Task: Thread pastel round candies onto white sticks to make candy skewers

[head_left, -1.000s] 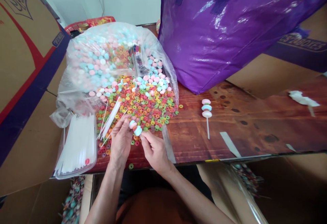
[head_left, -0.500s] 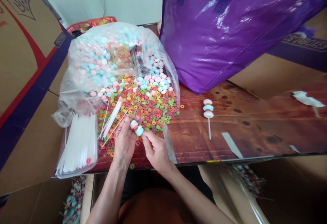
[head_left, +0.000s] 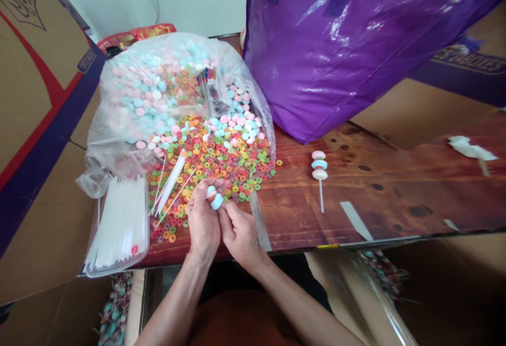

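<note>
My left hand (head_left: 204, 225) is closed around a candy skewer (head_left: 214, 198), its pastel blue, white and pink pieces showing between the fingers. Close against it, my right hand (head_left: 242, 234) pinches at the skewer's lower end; the stick there is hidden by the fingers. Just beyond both hands spreads a heap of small ring-shaped gummies (head_left: 221, 161) in red, orange, yellow and green. Several white sticks (head_left: 171, 184) lie on the heap's left side. A finished-looking skewer (head_left: 319, 166) of pink, blue and white pieces with a white stick rests on the wooden table to the right.
A clear tub of white sticks (head_left: 117, 225) stands at the table's front left. Behind the gummies, a clear plastic bag (head_left: 130, 88) holds pastel candies. A big purple bag (head_left: 336, 61) and cardboard boxes (head_left: 35, 140) flank the table (head_left: 379, 188). Tape strips (head_left: 356, 220) stick near its front edge.
My left hand has shifted a little right, nearer my right hand, and the skewer's candies have turned slightly between the fingers. The whole view has drifted slightly.
</note>
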The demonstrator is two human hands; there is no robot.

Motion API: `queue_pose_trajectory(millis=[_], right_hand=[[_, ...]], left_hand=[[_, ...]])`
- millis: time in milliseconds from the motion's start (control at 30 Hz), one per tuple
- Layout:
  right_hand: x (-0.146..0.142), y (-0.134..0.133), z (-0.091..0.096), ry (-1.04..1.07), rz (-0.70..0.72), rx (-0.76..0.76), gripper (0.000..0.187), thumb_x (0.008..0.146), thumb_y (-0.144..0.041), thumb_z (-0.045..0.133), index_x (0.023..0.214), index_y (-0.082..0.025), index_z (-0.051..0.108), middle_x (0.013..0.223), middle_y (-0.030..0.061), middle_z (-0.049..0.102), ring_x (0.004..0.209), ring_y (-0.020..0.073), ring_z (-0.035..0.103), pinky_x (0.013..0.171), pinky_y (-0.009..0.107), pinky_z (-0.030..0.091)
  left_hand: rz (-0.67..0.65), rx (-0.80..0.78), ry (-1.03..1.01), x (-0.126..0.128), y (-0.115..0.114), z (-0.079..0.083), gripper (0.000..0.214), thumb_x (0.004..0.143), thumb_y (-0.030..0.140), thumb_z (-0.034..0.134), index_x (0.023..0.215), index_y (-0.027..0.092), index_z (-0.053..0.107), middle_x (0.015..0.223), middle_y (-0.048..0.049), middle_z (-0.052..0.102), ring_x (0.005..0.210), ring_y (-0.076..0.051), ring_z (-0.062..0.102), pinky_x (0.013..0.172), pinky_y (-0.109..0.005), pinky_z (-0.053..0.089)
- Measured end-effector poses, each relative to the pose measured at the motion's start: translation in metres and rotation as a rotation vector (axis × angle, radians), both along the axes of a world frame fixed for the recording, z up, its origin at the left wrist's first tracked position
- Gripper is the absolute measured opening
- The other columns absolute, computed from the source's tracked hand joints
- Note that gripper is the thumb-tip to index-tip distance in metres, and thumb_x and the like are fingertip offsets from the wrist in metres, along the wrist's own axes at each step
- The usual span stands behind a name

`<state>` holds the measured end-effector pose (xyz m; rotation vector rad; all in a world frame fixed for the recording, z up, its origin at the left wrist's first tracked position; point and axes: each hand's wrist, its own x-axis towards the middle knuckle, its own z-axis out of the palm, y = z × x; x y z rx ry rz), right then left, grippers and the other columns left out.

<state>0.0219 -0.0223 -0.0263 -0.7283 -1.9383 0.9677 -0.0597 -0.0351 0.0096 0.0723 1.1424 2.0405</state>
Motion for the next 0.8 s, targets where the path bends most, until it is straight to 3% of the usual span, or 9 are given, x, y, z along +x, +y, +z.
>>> queue_pose_trajectory(millis=[167,433,633,800], right_hand=[[0.0,0.0,0.0,0.034,0.002,0.005,0.02,0.097,-0.011,0.043,0.086,-0.021,0.056,0.071,0.0015,0.064,0.062,0.0139,0.063,0.061,0.023,0.048],[0.0,0.003,0.0,0.057,-0.103,-0.066,0.02,0.098,-0.015,0.045,0.084,-0.02,0.058,0.069,0.0004,0.063,0.06,0.0131,0.06,0.058,0.023,0.045],[-0.003,0.006,-0.001,0.136,-0.048,-0.154,0.023,0.098,-0.016,0.044,0.086,-0.019,0.063,0.073,0.0011,0.064,0.065,0.0139,0.06,0.062,0.024,0.046],[-0.004,0.007,-0.003,0.104,-0.029,-0.216,0.024,0.1,-0.022,0.043,0.088,-0.019,0.064,0.069,0.0001,0.061,0.062,0.0139,0.056,0.059,0.026,0.045]], left_hand=[[-0.006,-0.03,0.011,0.007,0.001,-0.003,0.022,0.08,0.038,0.071,0.086,0.017,0.071,0.09,-0.0064,0.075,0.09,-0.022,0.073,0.089,-0.035,0.054],[-0.085,0.018,-0.04,0.014,-0.003,-0.008,0.026,0.081,0.042,0.073,0.094,0.02,0.071,0.095,-0.0044,0.074,0.096,-0.021,0.072,0.097,-0.037,0.051],[-0.19,0.033,-0.028,0.001,-0.007,-0.003,0.048,0.086,0.063,0.059,0.112,0.023,0.065,0.103,-0.0072,0.072,0.106,-0.023,0.068,0.097,-0.038,0.052],[-0.15,0.059,0.022,-0.012,-0.008,0.001,0.049,0.083,0.065,0.061,0.105,0.022,0.068,0.105,-0.0084,0.07,0.104,-0.021,0.066,0.093,-0.036,0.053]])
